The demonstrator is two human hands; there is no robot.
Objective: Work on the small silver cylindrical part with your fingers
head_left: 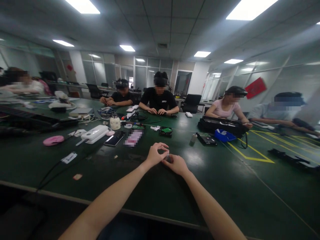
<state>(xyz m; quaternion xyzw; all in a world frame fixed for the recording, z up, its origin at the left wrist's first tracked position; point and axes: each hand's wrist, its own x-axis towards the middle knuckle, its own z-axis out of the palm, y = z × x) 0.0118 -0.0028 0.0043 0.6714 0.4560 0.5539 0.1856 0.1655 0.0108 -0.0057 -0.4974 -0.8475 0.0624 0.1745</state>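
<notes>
Both my forearms reach out over a dark green table point(140, 186). My left hand point(155, 154) is raised a little, its thumb and fingers pinched on a small pale object point(167, 154) that I cannot make out. My right hand point(176, 164) rests on the table just right of it, fingers curled and touching the same small object. The two hands meet at their fingertips.
Beyond my hands lie a black phone point(114, 138), a white power strip point(94, 134), a pink disc point(53, 140), a small circuit board point(166, 130), a blue tray point(224, 135) and cables. Several other people sit around the far side. Yellow tape lines point(251, 154) mark the right.
</notes>
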